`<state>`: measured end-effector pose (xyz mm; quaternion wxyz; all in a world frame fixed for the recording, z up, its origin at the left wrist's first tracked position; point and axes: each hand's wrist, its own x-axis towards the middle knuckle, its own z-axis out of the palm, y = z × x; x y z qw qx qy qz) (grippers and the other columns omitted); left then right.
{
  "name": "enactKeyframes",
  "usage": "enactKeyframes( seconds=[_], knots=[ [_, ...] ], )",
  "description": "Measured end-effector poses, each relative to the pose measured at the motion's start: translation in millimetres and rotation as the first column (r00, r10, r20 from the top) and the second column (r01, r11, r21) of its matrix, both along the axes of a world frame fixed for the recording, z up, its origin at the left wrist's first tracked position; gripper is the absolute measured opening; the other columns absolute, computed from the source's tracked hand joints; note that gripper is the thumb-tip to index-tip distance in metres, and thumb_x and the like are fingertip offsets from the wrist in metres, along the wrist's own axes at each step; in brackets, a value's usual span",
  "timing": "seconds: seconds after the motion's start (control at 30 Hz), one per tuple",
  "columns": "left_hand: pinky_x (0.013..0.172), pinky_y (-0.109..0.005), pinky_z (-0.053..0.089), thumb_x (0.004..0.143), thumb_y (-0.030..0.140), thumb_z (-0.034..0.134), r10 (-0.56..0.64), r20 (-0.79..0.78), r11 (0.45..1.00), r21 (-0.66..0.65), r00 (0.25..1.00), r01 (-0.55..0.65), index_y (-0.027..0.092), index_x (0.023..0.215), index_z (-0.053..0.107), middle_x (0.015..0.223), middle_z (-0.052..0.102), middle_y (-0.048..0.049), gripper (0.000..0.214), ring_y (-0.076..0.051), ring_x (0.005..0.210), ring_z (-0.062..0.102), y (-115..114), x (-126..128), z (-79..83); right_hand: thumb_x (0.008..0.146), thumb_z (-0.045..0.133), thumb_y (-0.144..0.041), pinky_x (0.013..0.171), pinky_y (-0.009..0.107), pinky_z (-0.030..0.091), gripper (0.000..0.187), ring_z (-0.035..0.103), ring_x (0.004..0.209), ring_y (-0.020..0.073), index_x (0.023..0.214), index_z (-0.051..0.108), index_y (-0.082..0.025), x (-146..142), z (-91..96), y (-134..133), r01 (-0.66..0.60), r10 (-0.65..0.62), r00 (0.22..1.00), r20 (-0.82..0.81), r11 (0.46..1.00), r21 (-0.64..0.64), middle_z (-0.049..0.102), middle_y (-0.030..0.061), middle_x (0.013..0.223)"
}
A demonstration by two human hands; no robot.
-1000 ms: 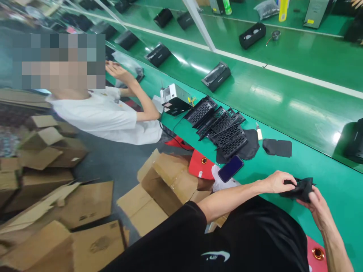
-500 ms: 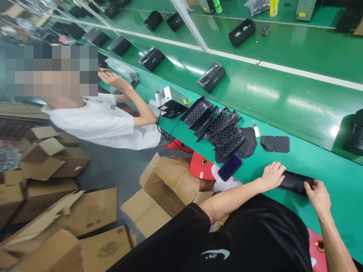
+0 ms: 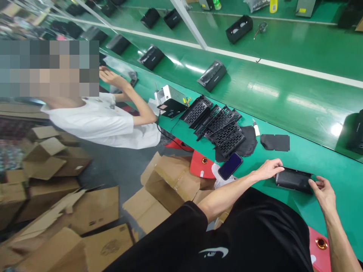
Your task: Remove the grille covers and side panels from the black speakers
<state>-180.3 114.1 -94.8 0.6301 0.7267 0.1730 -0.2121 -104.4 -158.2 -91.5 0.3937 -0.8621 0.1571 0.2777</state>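
Note:
A long black casing, apparently a speaker panel [image 3: 294, 180], is at the near edge of the green bench [image 3: 306, 158], its dark face turned up. My left hand [image 3: 270, 169] grips its left end, fingers bent over the edge. At the opposite end my right hand [image 3: 323, 189] has its thumb on the face and its fingers curled behind the right edge. Farther left lies a stack of black perforated grilles [image 3: 221, 126] on dark cloth pieces [image 3: 248, 141]. A flat black cloth sheet [image 3: 275, 142] lies beyond my hands.
A phone [image 3: 230, 166] rests at the bench edge, near a small white-labelled bottle [image 3: 256, 128]. A metal box [image 3: 171, 100] stands farther left, by a co-worker in a white shirt [image 3: 104, 122]. Black speakers [image 3: 212, 75] sit on the green conveyor [image 3: 272, 90]. Open cartons [image 3: 170, 181] crowd the floor.
The black casing has turned so more of its face shows. My left hand has shifted slightly left and up, and my right hand slightly right, at the casing's ends.

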Motion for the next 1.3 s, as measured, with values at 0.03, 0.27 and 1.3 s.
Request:
enactKeyframes(
  seconds=[0.03,0.27,1.3],
  knots=[
    [0.065,-0.024,0.051,0.092,0.050,0.067,0.054,-0.011,0.989,-0.136,0.998,-0.055,0.019,0.098,0.062,0.072,0.062,0.0050,0.032,-0.012,0.064,0.062,3,0,1.0,0.057,0.071,-0.077,0.091,0.048,0.053,0.085,0.067,0.100,0.0343,0.120,0.062,-0.020,0,3.6,-2,0.015,-0.013,1.000,-0.022,0.998,0.060,0.071,0.0122,0.104],
    [0.051,-0.022,0.047,0.065,0.068,0.087,0.194,-0.094,0.864,-0.456,0.976,-0.216,0.017,0.090,0.058,0.059,0.060,0.0061,0.063,-0.011,0.047,0.059,20,11,12.9,0.054,0.095,-0.060,0.067,0.034,0.057,0.081,0.069,0.096,0.0280,0.122,0.067,-0.026,-5,40.3,-7,0.279,-0.196,0.944,-0.264,0.901,0.332,0.073,0.0063,0.107],
    [0.077,-0.025,0.041,0.064,0.039,0.092,0.292,-0.062,0.809,-0.517,0.954,-0.281,0.015,0.102,0.067,0.079,0.059,0.0044,0.052,-0.009,0.075,0.054,19,3,48.3,0.060,0.094,-0.062,0.052,0.023,0.046,0.056,0.052,0.055,0.0130,0.081,0.059,-0.023,-15,66.2,7,0.313,-0.239,0.944,-0.225,0.866,0.391,0.060,-0.0044,0.065]
  ],
)
